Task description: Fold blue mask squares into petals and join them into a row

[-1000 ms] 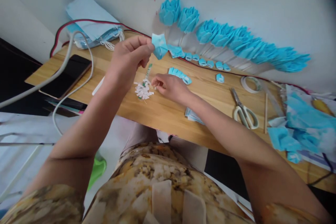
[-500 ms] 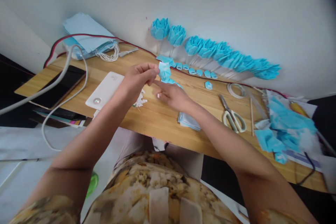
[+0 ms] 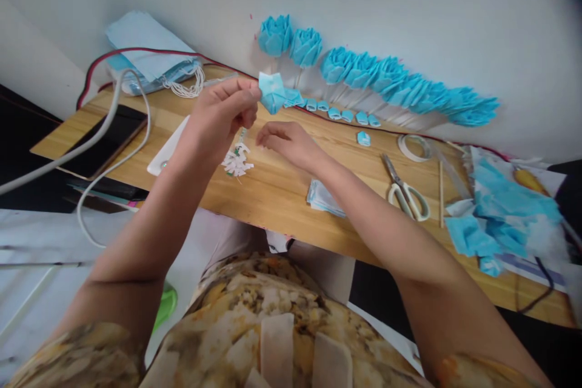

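Note:
Raised over the table, my left hand [image 3: 230, 110] pinches a folded light-blue fabric piece [image 3: 271, 94] between thumb and fingertips. The piece has a squared top and a pointed lower end. Below and to its right is my right hand [image 3: 291, 144], apart from the piece, fingers loosely bent and nothing visible in them; its thumb is mostly hidden. White paper scraps [image 3: 237, 162] lie in a small heap under my left hand. Small folded blue pieces [image 3: 334, 113] line up behind my right hand, with a single one [image 3: 363, 138] in front of them.
Blue fabric roses [image 3: 386, 77] on pale stems lean along the wall. Scissors [image 3: 404, 189], a tape roll [image 3: 413, 148], a thin stick [image 3: 441, 194] and blue fabric scraps [image 3: 513, 206] lie rightward. A folded stack [image 3: 325, 199] sits near the front edge. Leftward are a phone [image 3: 107, 142] and white cable [image 3: 107, 127].
My left hand has lifted the blue piece up and to the left. My right hand has come away from it and dropped slightly, uncovering the white scraps.

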Motion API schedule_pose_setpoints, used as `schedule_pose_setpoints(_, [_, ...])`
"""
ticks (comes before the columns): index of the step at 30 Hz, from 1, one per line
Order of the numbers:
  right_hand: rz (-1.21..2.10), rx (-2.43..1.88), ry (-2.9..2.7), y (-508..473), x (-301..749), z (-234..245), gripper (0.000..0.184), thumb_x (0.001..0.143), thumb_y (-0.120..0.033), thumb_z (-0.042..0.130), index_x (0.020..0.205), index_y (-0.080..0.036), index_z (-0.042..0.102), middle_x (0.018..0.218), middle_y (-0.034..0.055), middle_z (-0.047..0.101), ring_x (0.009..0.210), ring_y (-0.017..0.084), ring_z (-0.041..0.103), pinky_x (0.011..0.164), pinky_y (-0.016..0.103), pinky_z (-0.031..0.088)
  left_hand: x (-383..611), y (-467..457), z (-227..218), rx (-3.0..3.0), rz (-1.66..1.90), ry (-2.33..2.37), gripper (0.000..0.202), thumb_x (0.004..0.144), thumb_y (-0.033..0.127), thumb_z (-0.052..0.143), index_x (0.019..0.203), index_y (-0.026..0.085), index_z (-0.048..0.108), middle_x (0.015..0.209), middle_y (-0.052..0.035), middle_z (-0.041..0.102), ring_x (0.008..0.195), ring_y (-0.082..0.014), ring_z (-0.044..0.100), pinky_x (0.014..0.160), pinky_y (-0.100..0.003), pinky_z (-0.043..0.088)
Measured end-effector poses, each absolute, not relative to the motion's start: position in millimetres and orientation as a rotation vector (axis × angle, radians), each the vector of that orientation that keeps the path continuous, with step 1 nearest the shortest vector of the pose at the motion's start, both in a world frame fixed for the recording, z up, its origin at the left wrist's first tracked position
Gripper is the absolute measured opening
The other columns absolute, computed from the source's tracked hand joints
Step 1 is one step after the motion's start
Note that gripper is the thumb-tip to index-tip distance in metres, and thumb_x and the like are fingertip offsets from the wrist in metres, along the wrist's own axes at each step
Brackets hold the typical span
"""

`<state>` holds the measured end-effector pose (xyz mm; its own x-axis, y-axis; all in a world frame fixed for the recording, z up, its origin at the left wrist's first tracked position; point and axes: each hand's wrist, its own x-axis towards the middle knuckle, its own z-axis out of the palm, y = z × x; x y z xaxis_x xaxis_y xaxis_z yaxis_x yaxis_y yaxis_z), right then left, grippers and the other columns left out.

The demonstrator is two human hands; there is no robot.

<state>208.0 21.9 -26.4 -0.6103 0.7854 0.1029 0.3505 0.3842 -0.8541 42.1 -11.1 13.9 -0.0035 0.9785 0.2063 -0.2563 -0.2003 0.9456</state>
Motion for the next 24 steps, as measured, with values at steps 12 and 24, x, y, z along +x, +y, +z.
schedule_pose_setpoints(12, [0.987, -0.990, -2.380, 28, 170, -46, 0.030, 0.084, -0.011, 0.059, 0.108, -0.020, 0.073, 0.105, 0.0027, 0.081, 0.096, 0.017, 0.071, 0.087, 0.030, 0.050, 29, -15, 13, 1.089, 1.482, 0.897, 0.028, 0.092, 0.008, 0.061, 0.066, 0.018, 0.066, 0.052, 0.0035, 0.046, 0.052, -0.0084, 0.042, 0.054, -0.025, 0.032])
schedule_pose_setpoints(24, [0.914, -1.008, -2.163, 42, 227, -21, 0.022, 0.092, -0.025, 0.057, 0.099, -0.020, 0.077, 0.099, 0.0025, 0.080, 0.094, 0.018, 0.071, 0.086, 0.033, 0.052, 35, -14, -4, 1.220, 1.259, 0.987, 0.017, 0.082, 0.025, 0.072, 0.067, 0.019, 0.065, 0.055, 0.0027, 0.049, 0.051, -0.0096, 0.041, 0.053, -0.027, 0.034])
